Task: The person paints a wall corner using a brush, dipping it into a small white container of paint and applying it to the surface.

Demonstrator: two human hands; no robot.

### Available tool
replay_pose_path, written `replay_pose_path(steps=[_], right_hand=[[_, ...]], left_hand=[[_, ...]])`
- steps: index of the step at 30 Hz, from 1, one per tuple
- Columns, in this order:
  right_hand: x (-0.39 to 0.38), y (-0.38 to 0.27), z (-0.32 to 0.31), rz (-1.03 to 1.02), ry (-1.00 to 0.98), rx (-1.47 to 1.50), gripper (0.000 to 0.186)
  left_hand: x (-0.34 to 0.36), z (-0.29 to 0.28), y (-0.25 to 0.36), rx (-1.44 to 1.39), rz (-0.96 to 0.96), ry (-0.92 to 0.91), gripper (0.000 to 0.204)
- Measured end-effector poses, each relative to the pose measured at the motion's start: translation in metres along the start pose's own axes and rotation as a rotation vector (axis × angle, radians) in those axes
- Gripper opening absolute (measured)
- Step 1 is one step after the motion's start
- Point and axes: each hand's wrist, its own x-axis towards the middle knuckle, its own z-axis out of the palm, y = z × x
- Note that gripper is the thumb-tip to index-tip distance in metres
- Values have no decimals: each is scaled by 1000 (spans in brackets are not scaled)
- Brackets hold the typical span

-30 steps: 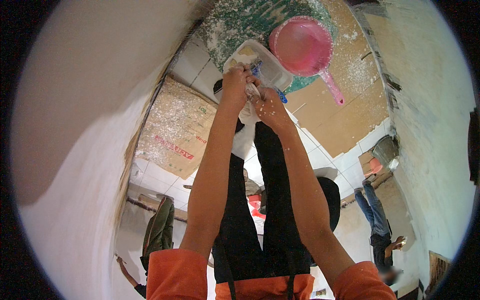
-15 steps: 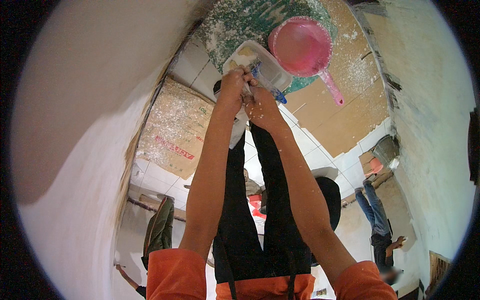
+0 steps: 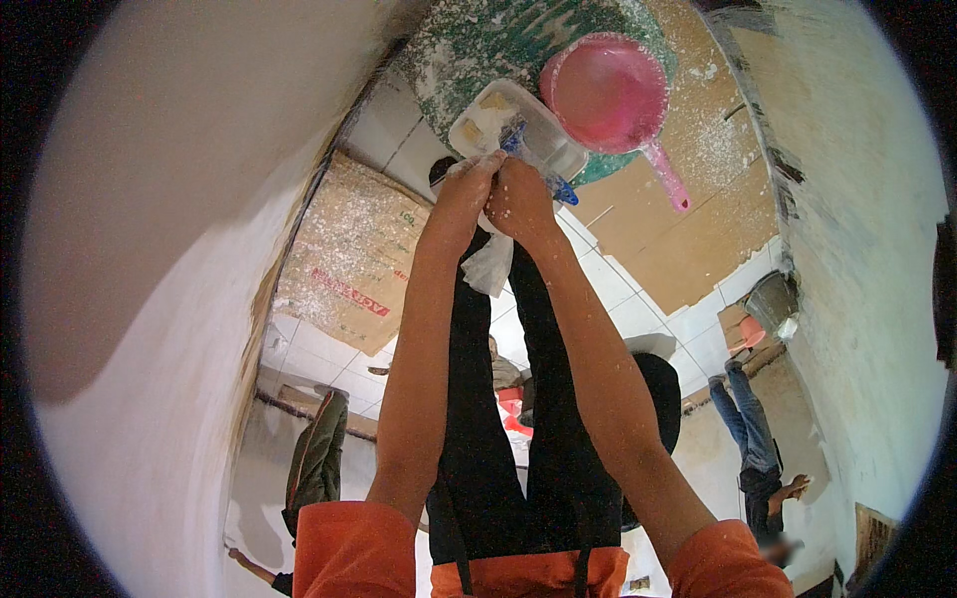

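Whitewashed walls (image 3: 150,219) rise on both sides of a tiled floor (image 3: 610,289) dusted with white bits. My left hand (image 3: 469,194) and right hand (image 3: 521,199) are clenched together at the near edge of the white tub (image 3: 540,103), both gripping a pale, limp rag (image 3: 487,267), though I can't tell whether it is cloth or plastic. How my fingers lie inside the bunch is hidden. The rag hangs from under my fists with its long axis running away from the tub, back toward my legs. Both fists overlap the tub's near rim in view; whether they touch it, I can't tell.

A blue-ended tool (image 3: 566,191) lies slantwise across the tub, one end inside, the other past the near right corner. My right hand is the nearer to that outer end, and the tool and rim stand just in front of my knuckles.

Under and beyond the tub spreads a powdery green mat (image 3: 439,70). Just right of the tub sits a pink dipper (image 3: 606,95), its handle pointing my way. Cardboard (image 3: 663,244) lies right of the tub, more cardboard (image 3: 344,239) to its left.
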Motion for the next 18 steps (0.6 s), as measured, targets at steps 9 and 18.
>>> replay_pose_path(steps=[9,18], right_hand=[[10,-19,-19,-31,-78,-238,23],[6,-19,-25,114,-133,79,22]], left_hand=[[23,-8,-2,11,123,84,22],[24,9,10,-199,43,138,20]])
